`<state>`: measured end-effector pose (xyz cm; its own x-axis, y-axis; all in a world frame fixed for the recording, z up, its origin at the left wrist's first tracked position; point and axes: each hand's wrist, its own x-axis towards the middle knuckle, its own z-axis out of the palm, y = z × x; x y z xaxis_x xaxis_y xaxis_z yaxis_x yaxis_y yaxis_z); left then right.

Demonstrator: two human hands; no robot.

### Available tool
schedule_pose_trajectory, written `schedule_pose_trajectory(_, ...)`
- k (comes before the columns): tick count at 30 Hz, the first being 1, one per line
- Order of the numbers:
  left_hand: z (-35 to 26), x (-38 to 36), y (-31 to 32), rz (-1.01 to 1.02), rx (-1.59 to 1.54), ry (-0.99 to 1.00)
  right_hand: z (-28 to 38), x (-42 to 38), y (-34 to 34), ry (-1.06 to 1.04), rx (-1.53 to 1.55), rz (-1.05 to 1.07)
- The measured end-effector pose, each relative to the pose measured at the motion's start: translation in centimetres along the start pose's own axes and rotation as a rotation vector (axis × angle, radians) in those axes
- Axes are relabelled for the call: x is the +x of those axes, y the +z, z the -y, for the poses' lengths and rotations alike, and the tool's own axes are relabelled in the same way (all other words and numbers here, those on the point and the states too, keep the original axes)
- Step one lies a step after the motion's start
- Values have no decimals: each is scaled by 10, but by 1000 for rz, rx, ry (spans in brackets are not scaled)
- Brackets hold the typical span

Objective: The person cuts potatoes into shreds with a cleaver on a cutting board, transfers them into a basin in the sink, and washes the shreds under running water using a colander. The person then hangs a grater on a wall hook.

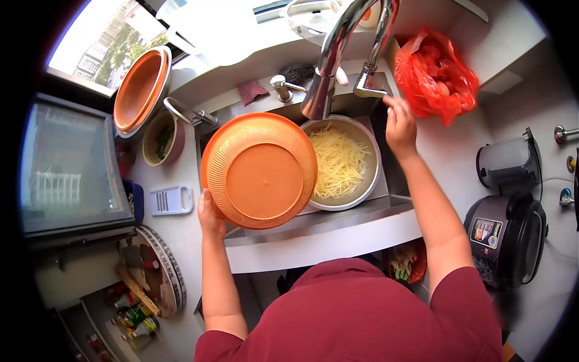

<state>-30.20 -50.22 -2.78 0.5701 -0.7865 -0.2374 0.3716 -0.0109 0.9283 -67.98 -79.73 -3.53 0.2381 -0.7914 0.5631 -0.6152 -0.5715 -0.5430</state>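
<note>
My left hand (pixel 211 216) grips the lower left rim of an orange plastic basin (pixel 265 175), whose ribbed outside and round base face me above the left side of the sink (pixel 325 222). Beside it in the sink sits a metal bowl (pixel 375 175) of thin pale yellow shreds (pixel 339 161), partly hidden by the basin. My right hand (pixel 401 128) is at the tap's lever (pixel 371 90), its fingers curled at the lever's end. The chrome tap (pixel 322 90) arches over the bowl; no running water can be made out.
A red plastic bag (pixel 435 78) stands right of the tap. At left are stacked bowls (pixel 142 90), a pot with greens (pixel 163 139) and a white grater (pixel 171 200). A soap dispenser (pixel 281 88) is behind the sink; a rice cooker (pixel 506 238) is at far right.
</note>
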Motion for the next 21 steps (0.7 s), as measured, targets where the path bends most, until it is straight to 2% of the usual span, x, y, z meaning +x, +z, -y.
schedule_pose_trajectory(1, -20, -15, 7, 81, 70, 99, -1, 16, 2, -239, -211, -131)
schedule_pose_trajectory(3, -51, -46, 25, 102, 304, 153, -27, 26, 24, -205, -278, -11)
schedule_pose_trajectory(5, -48, -62, 7, 158, 855, 427, -32, 25, 29, -89, -296, 118)
schedule_pose_trajectory(6, -49, -72, 18, 197, 946, 546, -30, 25, 29, 6, -277, 186)
schedule_pose_trajectory(7, -57, -82, 35, 195, 1182, 904, -26, 26, 31, 96, -255, 255)
schedule_pose_trajectory(9, -59, -99, 46, 310, 1428, 938, -21, 23, 31, 109, -168, 330)
schedule_pose_trajectory(11, -47, -108, 37, 282, 1561, 1029, -12, 15, 31, 121, -125, 428)
schedule_pose_trajectory(13, -41, -115, 30, 225, 1562, 1088, -4, 4, 34, 57, -175, 387)
schedule_pose_trajectory(15, -36, -122, 24, 174, 1564, 1143, 12, -9, 33, 70, -130, 252)
schedule_pose_trajectory(18, -34, -129, 17, 111, 1567, 1165, 34, -34, 24, 85, 83, 125)
schedule_pose_trajectory(19, -34, -131, 14, 95, 1572, 1173, 33, -46, 26, 198, 203, 180)
schedule_pose_trajectory(21, -34, -133, 9, 84, 1564, 1167, 31, -69, 24, 522, 268, 500)
